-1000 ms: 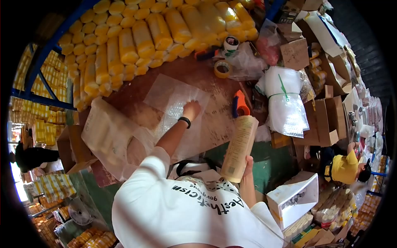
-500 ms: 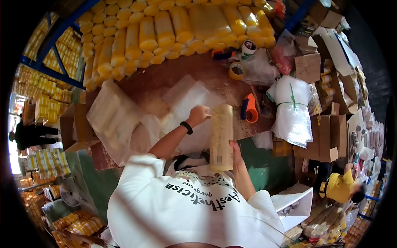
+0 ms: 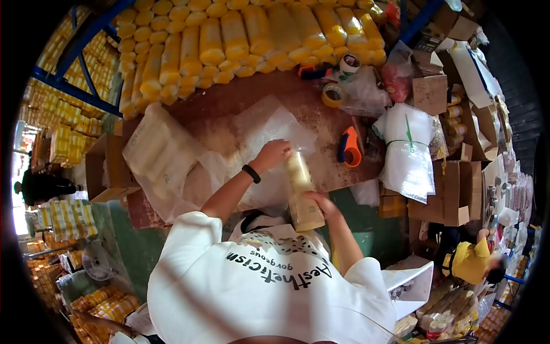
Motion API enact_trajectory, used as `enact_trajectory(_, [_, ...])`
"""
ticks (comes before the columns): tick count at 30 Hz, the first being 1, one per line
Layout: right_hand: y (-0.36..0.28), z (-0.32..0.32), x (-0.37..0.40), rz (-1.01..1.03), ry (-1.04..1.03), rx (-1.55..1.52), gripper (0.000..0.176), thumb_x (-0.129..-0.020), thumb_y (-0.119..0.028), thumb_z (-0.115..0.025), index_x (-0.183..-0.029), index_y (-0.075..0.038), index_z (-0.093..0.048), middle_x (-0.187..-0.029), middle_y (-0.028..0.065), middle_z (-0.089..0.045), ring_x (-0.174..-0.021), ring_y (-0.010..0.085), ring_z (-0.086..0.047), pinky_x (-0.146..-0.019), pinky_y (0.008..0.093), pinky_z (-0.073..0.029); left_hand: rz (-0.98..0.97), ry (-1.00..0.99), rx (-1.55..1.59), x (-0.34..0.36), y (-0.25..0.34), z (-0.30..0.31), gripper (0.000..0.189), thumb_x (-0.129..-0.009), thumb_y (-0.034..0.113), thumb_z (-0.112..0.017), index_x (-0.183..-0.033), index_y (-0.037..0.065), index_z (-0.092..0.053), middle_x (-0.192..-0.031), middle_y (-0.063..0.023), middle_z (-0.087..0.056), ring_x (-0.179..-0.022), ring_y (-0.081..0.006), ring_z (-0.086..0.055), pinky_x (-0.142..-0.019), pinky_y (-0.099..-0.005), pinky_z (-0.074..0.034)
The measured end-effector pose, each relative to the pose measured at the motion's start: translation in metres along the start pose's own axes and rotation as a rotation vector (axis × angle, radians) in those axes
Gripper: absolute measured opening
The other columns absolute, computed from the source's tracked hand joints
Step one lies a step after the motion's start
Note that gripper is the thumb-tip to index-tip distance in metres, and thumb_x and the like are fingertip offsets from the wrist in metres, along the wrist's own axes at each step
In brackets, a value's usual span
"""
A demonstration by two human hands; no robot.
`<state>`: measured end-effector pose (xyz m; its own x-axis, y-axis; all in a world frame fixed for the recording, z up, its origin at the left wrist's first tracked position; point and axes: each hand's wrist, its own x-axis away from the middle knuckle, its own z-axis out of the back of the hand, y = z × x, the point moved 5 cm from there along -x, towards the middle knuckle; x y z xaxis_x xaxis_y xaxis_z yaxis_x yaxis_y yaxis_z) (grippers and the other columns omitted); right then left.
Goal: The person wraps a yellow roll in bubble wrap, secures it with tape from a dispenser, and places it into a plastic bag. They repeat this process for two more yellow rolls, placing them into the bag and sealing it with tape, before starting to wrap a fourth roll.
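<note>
Between my hands is a long, pale, plastic-wrapped cylindrical pack (image 3: 302,198), tilted, its lower end close to my shirt. My right hand (image 3: 322,205) is wrapped round its lower right side. My left hand (image 3: 275,153), with a black band on the wrist, is closed at the pack's upper end; its fingertips are too small to tell exactly what they pinch. Under and beyond my left hand, a clear plastic sheet (image 3: 260,126) lies on the worn red table (image 3: 223,97). A large clear bag of pale packs (image 3: 163,146) rests at the table's left.
Yellow-capped rolls (image 3: 235,37) are stacked along the back. An orange tape dispenser (image 3: 350,147), a yellow tape roll (image 3: 332,95) and a tied bundle of bubble bags (image 3: 407,146) lie on the right. Cardboard boxes (image 3: 444,192) stand beyond. A person in yellow (image 3: 470,261) is at lower right.
The pack has tilted, its top swinging left. My right hand has moved up and left along it, now wrapped further round. My left hand has shifted slightly up at the top end.
</note>
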<state>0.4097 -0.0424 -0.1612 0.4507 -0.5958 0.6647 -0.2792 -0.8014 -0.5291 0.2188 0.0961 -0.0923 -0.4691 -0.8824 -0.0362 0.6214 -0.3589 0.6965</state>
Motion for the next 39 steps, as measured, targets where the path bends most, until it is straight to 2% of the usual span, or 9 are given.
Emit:
enact_trajectory(5, [-0.022,-0.019,0.006,0.126,0.044,0.108,0.058,-0.078,-0.013,-0.065,-0.13,-0.002,-0.043,-0.108,0.0102,-0.059,-0.092,0.0223,-0.062,-0.075,0.035,-0.052,-0.518,0.065,-0.287,0.023,0.068,-0.003,0.013,-0.084,0.008,-0.055,-0.097,0.007,-0.058,-0.087,-0.0078,-0.058,-0.09,-0.025,-0.056,-0.071,-0.0339,-0.051])
enact_trajectory(8, [-0.01,-0.012,-0.002,0.036,-0.035,-0.063,0.054,-0.081,-0.023,-0.063,-0.128,-0.002,-0.045,-0.112,0.0126,-0.06,-0.095,0.0248,-0.062,-0.082,0.0381,-0.051,-0.573,0.223,-0.297,0.047,0.099,-0.004,0.015,-0.084,0.006,-0.055,-0.099,0.005,-0.056,-0.085,-0.0093,-0.057,-0.084,-0.0263,-0.057,-0.071,-0.0341,-0.05])
enact_trajectory(11, [-0.013,-0.022,0.007,0.077,-0.06,-0.298,0.053,-0.084,-0.035,-0.058,-0.126,-0.003,-0.048,-0.115,0.0141,-0.059,-0.099,0.0267,-0.06,-0.086,0.0402,-0.05,-0.163,0.35,0.122,0.06,0.088,0.008,0.012,-0.085,0.004,-0.056,-0.097,0.003,-0.056,-0.084,-0.0107,-0.057,-0.08,-0.0268,-0.057,-0.07,-0.033,-0.049])
enact_trajectory(21, [-0.017,-0.027,-0.008,0.061,0.001,-0.278,0.05,-0.09,-0.046,-0.05,-0.12,-0.006,-0.052,-0.111,0.0084,-0.06,-0.101,0.0215,-0.059,-0.086,0.0375,-0.05,-0.227,0.188,0.303,0.088,0.119,0.022,0.003,-0.087,0.003,-0.055,-0.09,0.001,-0.056,-0.083,-0.0117,-0.056,-0.075,-0.0241,-0.056,-0.065,-0.0303,-0.044])
enact_trajectory(28, [-0.052,-0.083,0.039,0.145,-0.09,-0.201,0.058,-0.094,-0.054,-0.038,-0.128,-0.008,-0.048,-0.124,0.0091,-0.055,-0.109,0.0242,-0.058,-0.08,0.0394,-0.053,0.218,0.306,0.834,0.082,0.06,0.004,0.017,-0.096,0.019,-0.05,-0.086,0.006,-0.055,-0.074,0.0059,-0.05,-0.068,-0.0074,-0.046,-0.063,-0.0221,-0.038])
enact_trajectory(31, [-0.068,-0.078,0.033,0.24,0.072,0.089,0.06,-0.095,-0.053,-0.033,-0.131,-0.006,-0.042,-0.115,0.0107,-0.06,-0.095,0.0263,-0.064,-0.069,0.0408,-0.057,0.283,0.273,1.137,0.065,0.057,0.019,0.016,-0.094,0.022,-0.052,-0.085,0.01,-0.057,-0.073,0.0077,-0.05,-0.065,-0.0043,-0.043,-0.06,-0.0199,-0.034])
enact_trajectory(32, [-0.068,-0.068,0.02,0.222,0.066,0.18,0.058,-0.095,-0.052,-0.036,-0.125,-0.004,-0.044,-0.1,0.0131,-0.065,-0.08,0.0243,-0.067,-0.063,0.0358,-0.056,0.347,0.299,1.157,0.06,0.047,0.023,0.015,-0.093,0.024,-0.053,-0.083,0.013,-0.056,-0.072,0.0077,-0.05,-0.063,-0.0029,-0.041,-0.056,-0.0199,-0.031])
enact_trajectory(38, [-0.124,-0.07,0.029,0.726,0.79,1.242,0.035,-0.087,-0.034,-0.059,-0.088,0.001,-0.057,-0.074,0.0171,-0.061,-0.073,0.0177,-0.064,-0.054,0.0329,-0.045,0.481,0.357,1.192,0.042,0.016,0.043,0.019,-0.094,0.022,-0.051,-0.078,0.012,-0.053,-0.066,0.0076,-0.044,-0.058,-0.0037,-0.039,-0.052,-0.0194,-0.03])
enact_trajectory(39, [-0.12,-0.058,0.005,0.66,0.689,1.271,0.032,-0.086,-0.031,-0.06,-0.084,0.0,-0.056,-0.071,0.0146,-0.059,-0.07,0.0169,-0.062,-0.054,0.0318,-0.044,0.494,0.349,1.192,0.041,0.015,0.045,0.019,-0.094,0.022,-0.051,-0.078,0.012,-0.053,-0.066,0.0076,-0.044,-0.058,-0.0036,-0.039,-0.052,-0.0191,-0.03])
